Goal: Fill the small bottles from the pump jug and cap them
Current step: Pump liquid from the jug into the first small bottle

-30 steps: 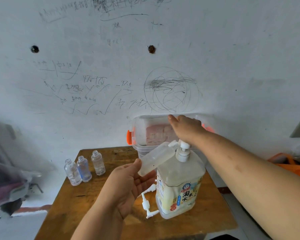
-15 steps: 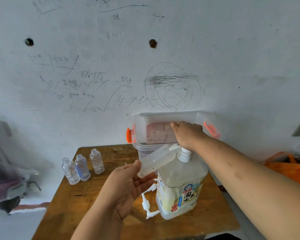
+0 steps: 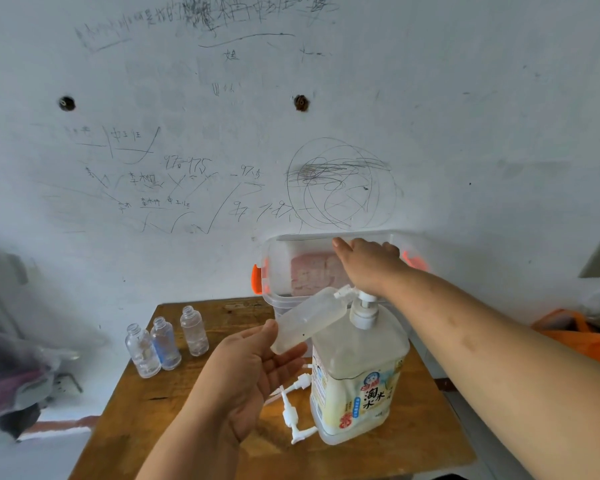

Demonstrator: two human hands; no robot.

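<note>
I see a large translucent pump jug (image 3: 355, 372) with a yellow printed label standing on the brown wooden tabletop (image 3: 160, 403), and I place everything else from it. My right hand (image 3: 369, 268) rests palm-down on the jug's white pump head (image 3: 364, 306), fingers stretched forward and loose, not curled round anything. My left hand (image 3: 253, 368), just left of the jug, grasps a frosted, flat-sided small plastic bottle (image 3: 309, 318) by its base, between the thumb on top and the fingers underneath. That bottle is tilted, its mouth raised up against the jug's white spout, at the top left of the pump head. Whether liquid is flowing I cannot tell.

At the jug's lower left, touching or nearly touching its base, two white pump caps (image 3: 291, 408) with thin dip tubes lie flat on the tabletop. Well to the left of the jug, near the tabletop's far left corner, three clear round small bottles (image 3: 167, 341) stand upright and uncapped in a close slanting row; the middle one looks bluish. Behind the jug, against the scribbled white wall (image 3: 187, 133), sits a clear plastic storage box (image 3: 278, 271) with orange latches and something pink inside. An orange bag (image 3: 586, 337) lies off the tabletop to the jug's right.
</note>
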